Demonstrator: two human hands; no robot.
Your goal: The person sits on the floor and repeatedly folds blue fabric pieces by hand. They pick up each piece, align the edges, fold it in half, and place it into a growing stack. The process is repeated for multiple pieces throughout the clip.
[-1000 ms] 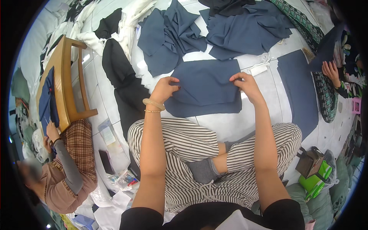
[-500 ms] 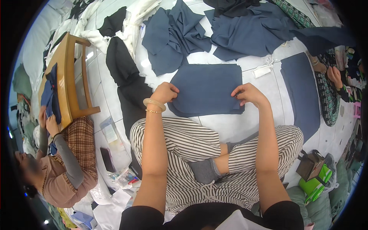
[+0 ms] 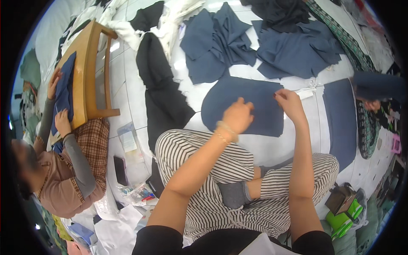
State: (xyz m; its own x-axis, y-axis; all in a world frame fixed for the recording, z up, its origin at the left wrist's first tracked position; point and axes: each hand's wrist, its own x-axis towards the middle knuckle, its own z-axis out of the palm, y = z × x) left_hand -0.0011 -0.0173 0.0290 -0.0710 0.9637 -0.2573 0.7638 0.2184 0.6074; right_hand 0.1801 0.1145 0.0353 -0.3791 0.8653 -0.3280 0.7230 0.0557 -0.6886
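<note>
Navy fabric piece lies flat on the white floor just beyond both hands. Left hand rests on it, fingers curled; right hand seems to pinch its far corner (partly hidden). Square edges before creasing.

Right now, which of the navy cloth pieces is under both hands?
The flat rounded navy piece in front of the knees; left hand and right hand rest on it. The others lie crumpled beyond.
</note>
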